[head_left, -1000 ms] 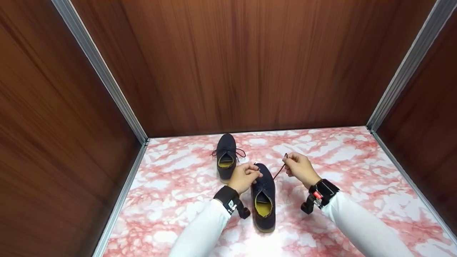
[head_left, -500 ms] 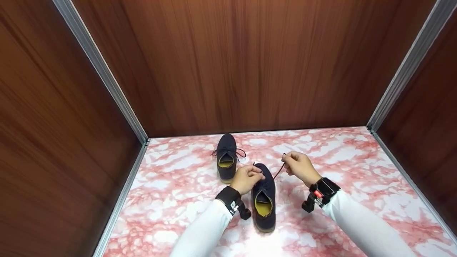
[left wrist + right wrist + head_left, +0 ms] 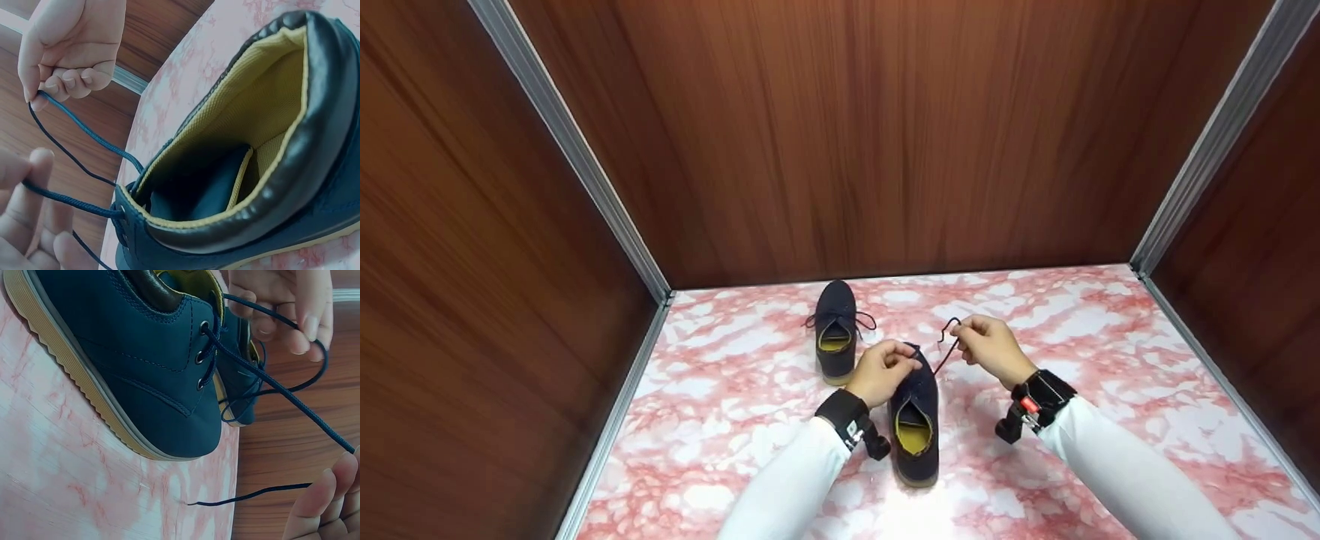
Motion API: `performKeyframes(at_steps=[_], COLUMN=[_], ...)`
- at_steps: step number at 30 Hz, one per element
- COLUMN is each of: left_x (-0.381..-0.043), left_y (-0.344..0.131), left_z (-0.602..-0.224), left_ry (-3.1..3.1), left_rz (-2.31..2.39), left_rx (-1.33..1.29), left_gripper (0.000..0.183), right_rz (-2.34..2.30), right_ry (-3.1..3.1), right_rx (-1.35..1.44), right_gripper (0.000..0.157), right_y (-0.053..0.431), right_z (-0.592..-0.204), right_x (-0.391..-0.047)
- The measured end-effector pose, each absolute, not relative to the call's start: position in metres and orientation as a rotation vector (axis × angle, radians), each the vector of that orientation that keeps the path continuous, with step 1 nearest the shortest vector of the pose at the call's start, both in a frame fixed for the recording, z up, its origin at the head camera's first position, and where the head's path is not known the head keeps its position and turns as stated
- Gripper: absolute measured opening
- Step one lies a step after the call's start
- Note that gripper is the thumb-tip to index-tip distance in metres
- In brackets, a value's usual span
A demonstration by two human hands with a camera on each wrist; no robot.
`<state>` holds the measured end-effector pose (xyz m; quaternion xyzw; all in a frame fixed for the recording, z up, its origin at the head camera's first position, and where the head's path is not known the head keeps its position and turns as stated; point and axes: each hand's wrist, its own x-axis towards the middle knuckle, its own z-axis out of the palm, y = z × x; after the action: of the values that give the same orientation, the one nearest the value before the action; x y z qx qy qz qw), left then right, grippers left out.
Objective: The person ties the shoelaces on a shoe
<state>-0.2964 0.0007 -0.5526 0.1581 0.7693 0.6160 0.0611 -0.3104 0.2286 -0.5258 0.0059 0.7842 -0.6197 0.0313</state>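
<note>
A dark navy lace-up shoe (image 3: pixel 916 471) with a yellow lining stands on the table, toe pointing away. My left hand (image 3: pixel 880 373), over the left side of its toe, pinches one shoelace (image 3: pixel 73 199) between thumb and finger. Out to the right, my right hand (image 3: pixel 992 351) pinches the other shoelace (image 3: pixel 306 413), which runs taut from the top eyelet. Its loose end (image 3: pixel 247 496) hangs past my right fingers in the right wrist view. Each lace rises from its own side of the shoe opening (image 3: pixel 225 163) in the left wrist view.
A matching shoe (image 3: pixel 835 300) with its laces tied in a bow stands farther back, to the left. The table (image 3: pixel 735 420) has a red and white marbled top. Wood-grain panels (image 3: pixel 877 150) with metal edge strips enclose it at the back and both sides.
My left hand has shifted slightly right and forward over the toe. The right hand stays nearly in place, but a bent length of lace now sticks out beyond its fingertips.
</note>
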Motion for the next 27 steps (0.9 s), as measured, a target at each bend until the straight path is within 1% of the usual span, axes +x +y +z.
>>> performKeyframes(at_steps=[6, 12, 18, 27], left_x=[-0.297, -0.297, -0.298, -0.300], left_y=[0.004, 0.001, 0.000, 0.004], left_z=[-0.553, -0.556, -0.562, -0.558], left_ry=[2.212, 2.313, 2.430, 2.524], left_rz=[1.911, 1.782, 1.624, 1.441], left_rx=[0.607, 0.567, 0.512, 0.593], left_gripper=[0.013, 0.012, 0.013, 0.016], right_rz=[-1.943, -1.944, -1.945, -1.869], right_ry=[2.394, 2.377, 2.366, 2.411], right_rx=[0.025, 0.027, -0.028, -0.189], right_gripper=[0.013, 0.014, 0.015, 0.017], right_y=[0.229, 0.229, 0.230, 0.226], right_z=[-0.527, -0.527, -0.524, -0.515], right_x=[-0.312, -0.310, -0.309, -0.309])
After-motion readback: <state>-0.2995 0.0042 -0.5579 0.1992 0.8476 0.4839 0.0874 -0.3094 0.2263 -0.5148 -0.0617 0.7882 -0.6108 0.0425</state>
